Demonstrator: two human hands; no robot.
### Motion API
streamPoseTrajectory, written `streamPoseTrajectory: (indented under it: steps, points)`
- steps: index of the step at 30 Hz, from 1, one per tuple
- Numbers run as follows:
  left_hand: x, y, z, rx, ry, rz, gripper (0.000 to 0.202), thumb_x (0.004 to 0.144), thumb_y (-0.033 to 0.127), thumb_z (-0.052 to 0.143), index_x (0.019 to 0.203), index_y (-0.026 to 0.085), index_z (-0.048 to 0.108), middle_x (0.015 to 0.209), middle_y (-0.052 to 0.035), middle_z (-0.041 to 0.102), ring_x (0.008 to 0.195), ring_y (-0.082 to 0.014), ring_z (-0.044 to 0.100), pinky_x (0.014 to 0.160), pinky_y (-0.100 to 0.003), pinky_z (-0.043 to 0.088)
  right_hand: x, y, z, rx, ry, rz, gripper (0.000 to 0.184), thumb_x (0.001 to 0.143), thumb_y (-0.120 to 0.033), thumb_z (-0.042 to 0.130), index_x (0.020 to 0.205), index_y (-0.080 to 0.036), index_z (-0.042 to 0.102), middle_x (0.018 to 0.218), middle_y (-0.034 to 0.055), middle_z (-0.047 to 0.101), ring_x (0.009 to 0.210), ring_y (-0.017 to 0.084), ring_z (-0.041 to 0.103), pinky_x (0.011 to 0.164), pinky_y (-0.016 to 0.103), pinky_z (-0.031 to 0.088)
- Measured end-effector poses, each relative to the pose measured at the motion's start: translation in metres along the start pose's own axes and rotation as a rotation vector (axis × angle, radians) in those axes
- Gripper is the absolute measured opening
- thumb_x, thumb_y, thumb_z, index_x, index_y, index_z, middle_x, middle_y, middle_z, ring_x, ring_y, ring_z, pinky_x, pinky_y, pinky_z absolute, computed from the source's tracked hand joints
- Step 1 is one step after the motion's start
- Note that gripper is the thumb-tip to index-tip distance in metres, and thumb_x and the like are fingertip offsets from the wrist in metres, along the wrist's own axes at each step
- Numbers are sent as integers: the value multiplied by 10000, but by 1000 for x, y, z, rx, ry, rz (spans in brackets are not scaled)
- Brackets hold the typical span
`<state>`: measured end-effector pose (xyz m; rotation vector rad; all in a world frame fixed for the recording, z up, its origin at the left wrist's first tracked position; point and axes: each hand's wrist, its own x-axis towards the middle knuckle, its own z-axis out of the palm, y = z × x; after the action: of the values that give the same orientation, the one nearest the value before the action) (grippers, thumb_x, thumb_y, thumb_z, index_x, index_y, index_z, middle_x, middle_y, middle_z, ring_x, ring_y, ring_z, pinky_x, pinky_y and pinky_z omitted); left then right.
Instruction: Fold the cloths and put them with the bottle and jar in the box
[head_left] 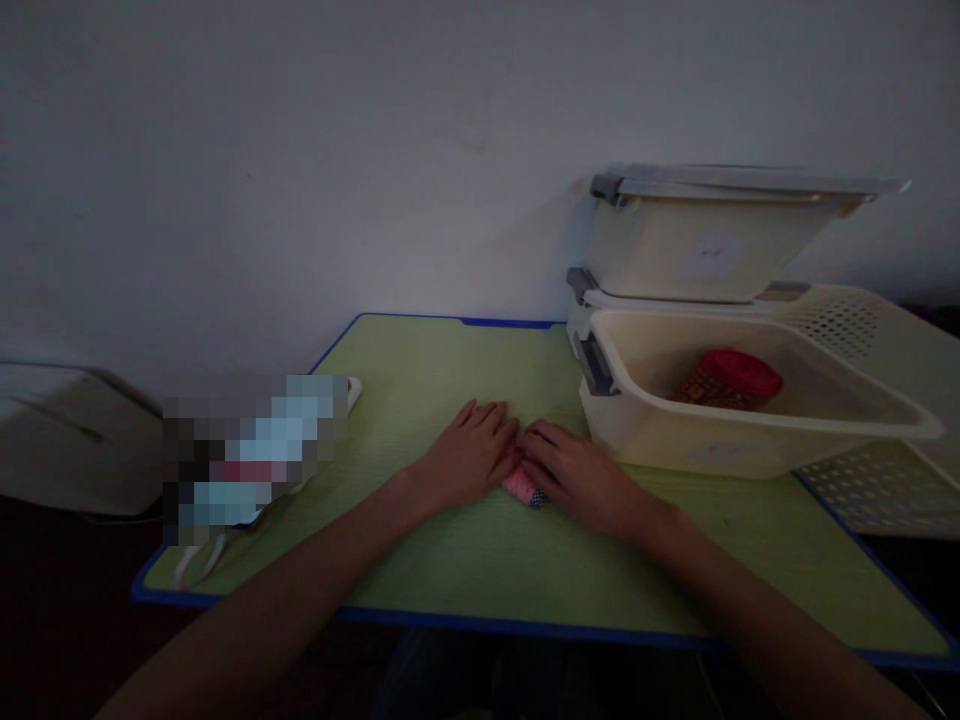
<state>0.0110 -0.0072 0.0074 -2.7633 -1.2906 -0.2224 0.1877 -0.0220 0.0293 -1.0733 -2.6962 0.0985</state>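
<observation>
Both my hands rest side by side on a green table [465, 560] with a blue edge. My left hand [469, 455] lies palm down, fingers curled onto a small pink cloth item [523, 488] with a dark checked end. My right hand [577, 475] presses on the same item from the right, fingers bent over it. Most of the pink item is hidden under the two hands; only its near end shows between them.
A cream plastic bin [750, 435] stands at the right, holding a jar with a red lid [739, 375]. Lidded cream boxes [712, 240] are stacked behind it, and a perforated basket [870, 400] lies further right. A blurred-out object [255, 450] sits at the table's left. A wall rises behind.
</observation>
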Motion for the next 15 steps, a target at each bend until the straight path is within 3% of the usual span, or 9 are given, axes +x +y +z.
streamPoseTrajectory:
  steps: [8,15]
  points:
    - [1,3,-1,-81,-13,70,440,918,290,250,1287,96,394,1370,-123,403,1275,-208,343,1064,-372,230,0,0,2,19,20,1,127,853,-157,448,911,-139,559,934,85,561,832,178,541,743,319,470]
    - [2,0,6,-51,-11,30,464,920,352,256,1323,147,361,1417,-110,333,1305,-228,294,1069,-385,208,-1,-5,5,179,267,-62,181,860,-167,416,996,-137,532,1029,107,558,983,198,500,869,357,444]
